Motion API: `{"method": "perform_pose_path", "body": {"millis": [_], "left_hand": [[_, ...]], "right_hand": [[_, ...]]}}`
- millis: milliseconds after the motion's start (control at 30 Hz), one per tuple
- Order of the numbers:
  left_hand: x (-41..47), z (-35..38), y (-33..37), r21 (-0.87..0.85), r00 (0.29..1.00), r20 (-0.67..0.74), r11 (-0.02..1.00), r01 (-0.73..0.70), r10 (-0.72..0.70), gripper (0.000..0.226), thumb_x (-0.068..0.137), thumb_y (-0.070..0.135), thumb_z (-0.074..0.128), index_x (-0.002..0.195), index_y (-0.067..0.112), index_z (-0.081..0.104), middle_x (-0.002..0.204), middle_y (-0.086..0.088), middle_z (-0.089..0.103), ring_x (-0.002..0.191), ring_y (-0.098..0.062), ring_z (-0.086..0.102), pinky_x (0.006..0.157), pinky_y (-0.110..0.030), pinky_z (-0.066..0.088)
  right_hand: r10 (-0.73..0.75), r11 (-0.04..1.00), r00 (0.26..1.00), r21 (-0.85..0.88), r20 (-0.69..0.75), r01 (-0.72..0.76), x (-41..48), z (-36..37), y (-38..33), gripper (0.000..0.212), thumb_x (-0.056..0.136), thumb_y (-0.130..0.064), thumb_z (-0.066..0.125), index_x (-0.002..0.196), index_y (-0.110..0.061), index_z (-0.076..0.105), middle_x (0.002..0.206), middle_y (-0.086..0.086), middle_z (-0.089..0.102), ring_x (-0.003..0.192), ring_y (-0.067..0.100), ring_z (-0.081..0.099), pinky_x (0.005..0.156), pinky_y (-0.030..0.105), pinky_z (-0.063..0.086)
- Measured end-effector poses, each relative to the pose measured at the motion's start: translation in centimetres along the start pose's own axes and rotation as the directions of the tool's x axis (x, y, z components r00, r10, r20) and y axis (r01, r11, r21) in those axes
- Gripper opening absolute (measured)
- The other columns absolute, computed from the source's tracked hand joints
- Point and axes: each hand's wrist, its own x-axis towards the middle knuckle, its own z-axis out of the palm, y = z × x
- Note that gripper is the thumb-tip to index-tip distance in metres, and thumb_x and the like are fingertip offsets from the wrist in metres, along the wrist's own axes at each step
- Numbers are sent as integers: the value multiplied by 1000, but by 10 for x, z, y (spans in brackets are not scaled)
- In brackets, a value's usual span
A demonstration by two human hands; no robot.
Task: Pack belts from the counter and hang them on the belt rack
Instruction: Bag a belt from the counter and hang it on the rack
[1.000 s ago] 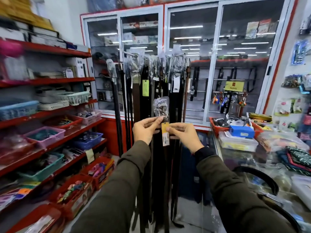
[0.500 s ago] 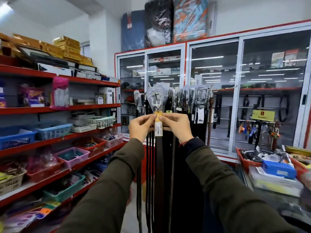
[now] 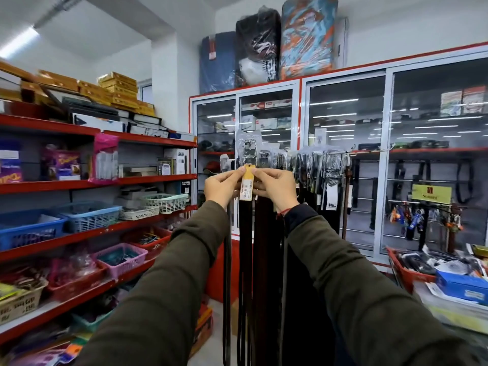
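I hold a dark belt (image 3: 245, 247) up in front of me, its buckle (image 3: 247, 150) wrapped in clear plastic and a yellow price tag (image 3: 247, 186) hanging below it. My left hand (image 3: 223, 187) and my right hand (image 3: 274, 188) pinch the belt on either side of the tag. The strap hangs straight down between my arms. Just behind it is the belt rack (image 3: 340, 153), a horizontal bar crowded with several hanging belts with plastic-wrapped buckles. The held buckle is level with the rack's left end.
Red shelves (image 3: 137, 180) with baskets and boxes line the left side. A glass display cabinet (image 3: 301, 143) stands behind the rack. The counter (image 3: 449, 294) at the right carries a red basket, a blue box and packets.
Both hands have lifted the belt higher, from below the rack's buckles to level with them. My view has tilted upward, showing the ceiling and the bundles on the cabinet.
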Motion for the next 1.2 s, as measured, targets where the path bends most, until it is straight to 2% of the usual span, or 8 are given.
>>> {"method": "perform_pose_path", "body": {"millis": [167,267,400,500,700,800,900,1200], "left_hand": [[13,6,-3,-36,998,-3,998,56,-57,29,86,21,77,106,1,76,85,-12,76,68,-19,71,58,-26,57],[20,8,-14,-15,996,8,996,92,-92,29,88,18,75,111,0,74,93,-16,76,72,-23,72,64,-31,61],[21,19,-33,173,1000,9,985,26,-28,31,93,7,66,123,-3,68,108,-18,72,95,-27,71,81,-37,63],[11,25,-42,386,990,34,912,-139,137,40,97,6,59,136,5,57,129,-18,67,112,-21,63,103,-32,50],[-31,37,-76,578,929,114,737,-351,352,58,103,26,48,156,15,28,161,-7,28,150,-22,30,119,-26,23],[-58,38,-97,693,885,201,578,-431,419,59,102,30,45,157,18,26,167,-3,18,155,-21,19,126,-37,21],[-88,41,-120,721,853,288,488,-492,435,57,102,32,42,156,18,28,169,-1,15,158,-20,8,128,-39,4],[-184,75,-204,673,861,451,545,-500,233,55,102,34,44,154,21,33,166,1,22,158,-20,5,129,-48,4]], "right_hand": [[60,998,998,2,11,-60,16,-3,0,31,94,-9,65,117,12,67,114,30,71,96,39,73,70,34,63],[109,993,994,-42,15,-108,26,-7,8,31,96,-7,62,119,13,65,117,31,69,94,39,71,76,39,62],[42,948,998,-312,-57,-58,37,-13,25,28,95,-3,59,121,5,66,118,28,70,101,35,70,85,45,60],[-170,750,985,-649,-1,128,30,-21,32,38,96,-8,53,133,-5,60,125,15,69,117,30,65,105,44,50],[-455,387,876,-850,162,358,-16,-52,56,49,97,-12,43,146,-16,45,145,3,49,136,21,47,108,36,46],[-487,259,858,-911,165,322,-41,-75,71,55,97,-13,43,152,-12,38,157,6,38,151,25,30,122,41,32],[-483,184,868,-956,114,228,-71,-103,91,58,100,-22,40,156,-17,30,166,3,25,157,25,14,127,47,16],[-326,128,942,-991,-79,-39,-168,-195,139,59,101,-32,38,158,-23,24,169,-1,14,158,25,3,126,54,8]]}}
